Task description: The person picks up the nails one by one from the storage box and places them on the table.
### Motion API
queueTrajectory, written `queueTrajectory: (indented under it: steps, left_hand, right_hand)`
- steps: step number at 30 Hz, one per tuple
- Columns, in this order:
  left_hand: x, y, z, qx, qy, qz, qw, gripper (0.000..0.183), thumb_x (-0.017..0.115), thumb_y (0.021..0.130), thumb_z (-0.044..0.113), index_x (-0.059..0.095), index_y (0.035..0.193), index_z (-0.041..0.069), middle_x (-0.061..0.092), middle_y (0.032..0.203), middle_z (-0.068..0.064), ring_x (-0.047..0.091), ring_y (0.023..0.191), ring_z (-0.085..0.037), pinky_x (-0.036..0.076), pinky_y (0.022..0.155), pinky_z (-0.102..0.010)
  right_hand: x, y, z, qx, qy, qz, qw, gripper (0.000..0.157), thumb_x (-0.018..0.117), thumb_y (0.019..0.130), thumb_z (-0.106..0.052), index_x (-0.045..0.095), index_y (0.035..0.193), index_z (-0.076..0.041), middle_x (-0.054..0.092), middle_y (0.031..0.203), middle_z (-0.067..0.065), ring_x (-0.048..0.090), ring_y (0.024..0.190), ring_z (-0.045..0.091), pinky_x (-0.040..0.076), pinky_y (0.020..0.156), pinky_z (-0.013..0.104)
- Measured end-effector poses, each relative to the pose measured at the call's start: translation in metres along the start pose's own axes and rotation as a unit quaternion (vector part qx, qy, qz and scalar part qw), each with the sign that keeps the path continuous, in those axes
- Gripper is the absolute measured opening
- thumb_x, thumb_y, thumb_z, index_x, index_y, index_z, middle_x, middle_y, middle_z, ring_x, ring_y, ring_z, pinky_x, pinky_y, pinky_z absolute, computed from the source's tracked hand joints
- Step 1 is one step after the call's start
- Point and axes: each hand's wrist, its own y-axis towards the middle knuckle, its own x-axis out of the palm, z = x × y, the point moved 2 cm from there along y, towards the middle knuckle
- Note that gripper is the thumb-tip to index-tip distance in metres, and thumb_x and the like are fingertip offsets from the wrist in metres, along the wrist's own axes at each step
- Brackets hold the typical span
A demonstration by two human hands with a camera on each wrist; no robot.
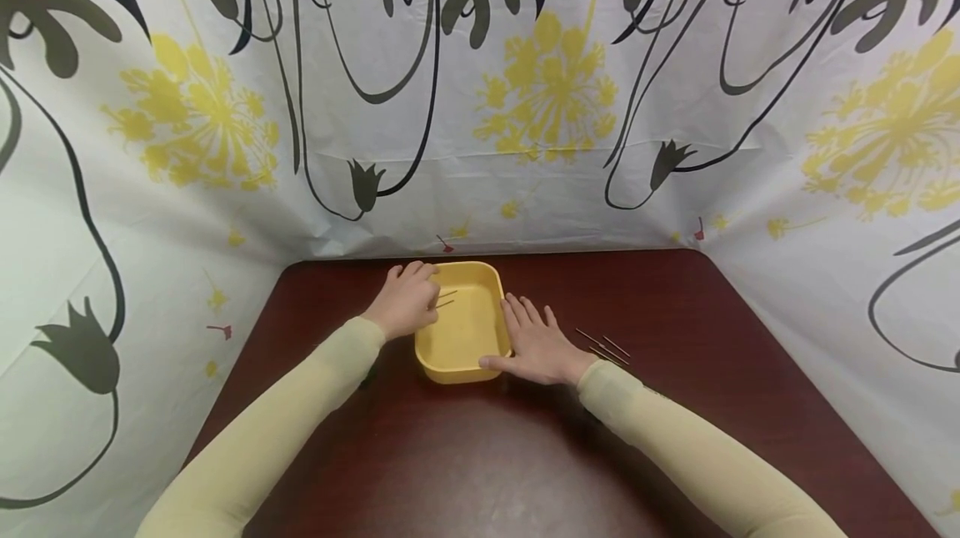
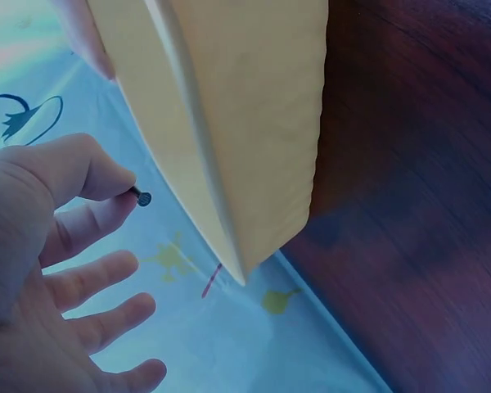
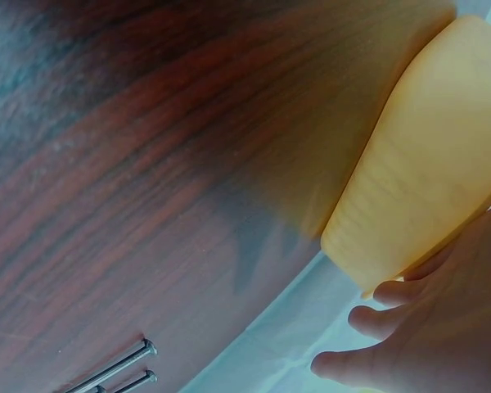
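Observation:
A yellow plastic tub [image 1: 461,346] stands on the table between the two hands. At its left side the left hand [image 1: 407,300] pinches a metal nail [image 2: 143,197] between thumb and index finger, the other fingers spread apart. Two thin lines reach from that hand over the tub in the head view; whether both are nails I cannot tell. The right hand [image 1: 540,346] rests against the tub's right wall with its fingers straight, the thumb at the near right corner. Several loose nails [image 3: 114,366] lie on the table to the right, near the right wrist.
The dark red-brown table [image 1: 480,455] has rounded far corners. A white patterned curtain [image 1: 442,129] hangs behind it and along both sides, close to the table's edges.

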Motion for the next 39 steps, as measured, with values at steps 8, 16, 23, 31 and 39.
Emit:
queueTrajectory:
  steps: [8,16,23,31,39]
  left_hand:
    - [-0.009,-0.009,-0.006,-0.001,-0.004,0.036,0.9993,0.022,0.067,0.083,0.017,0.055,0.066,0.022,0.051,0.142,-0.01,0.041,0.131,-0.034,0.029,0.105,-0.064]
    - [-0.017,-0.025,-0.021,-0.027,-0.02,0.042,0.9985,0.024,0.068,0.084,0.017,0.055,0.065,0.022,0.05,0.144,-0.011,0.039,0.134,-0.034,0.029,0.105,-0.065]
    - [-0.018,-0.042,-0.035,-0.043,-0.028,0.022,0.9984,0.025,0.071,0.083,0.018,0.055,0.064,0.022,0.047,0.147,-0.013,0.036,0.136,-0.035,0.026,0.107,-0.068]
    - [-0.01,-0.058,-0.045,-0.055,-0.037,-0.011,0.9977,0.027,0.071,0.082,0.015,0.055,0.062,0.023,0.047,0.147,-0.014,0.034,0.137,-0.036,0.024,0.106,-0.07]
    - [-0.001,-0.074,-0.052,-0.04,-0.046,-0.027,0.9978,0.027,0.073,0.079,0.014,0.055,0.063,0.024,0.048,0.146,-0.017,0.034,0.138,-0.04,0.022,0.105,-0.074]
  right_hand:
    - [0.0,-0.001,0.002,0.0,-0.006,0.002,1.0,0.123,0.031,0.08,-0.094,0.012,0.162,-0.005,0.01,0.167,0.014,0.013,0.151,0.036,0.013,0.115,0.065]
    - [0.001,-0.001,0.002,-0.006,-0.014,-0.001,1.0,0.122,0.028,0.08,-0.094,0.01,0.162,-0.005,0.008,0.168,0.014,0.012,0.152,0.036,0.012,0.115,0.064]
    - [0.001,-0.001,0.004,-0.007,-0.014,0.005,1.0,0.122,0.028,0.08,-0.094,0.011,0.162,-0.005,0.007,0.168,0.012,0.012,0.152,0.036,0.013,0.115,0.064]
    - [0.001,0.0,0.004,-0.004,-0.012,0.003,1.0,0.123,0.027,0.079,-0.095,0.008,0.162,-0.006,0.007,0.168,0.012,0.01,0.152,0.034,0.012,0.115,0.064]
    - [0.001,0.001,0.003,-0.005,-0.008,0.005,1.0,0.122,0.029,0.08,-0.094,0.01,0.162,-0.006,0.01,0.168,0.013,0.011,0.152,0.034,0.013,0.115,0.065]
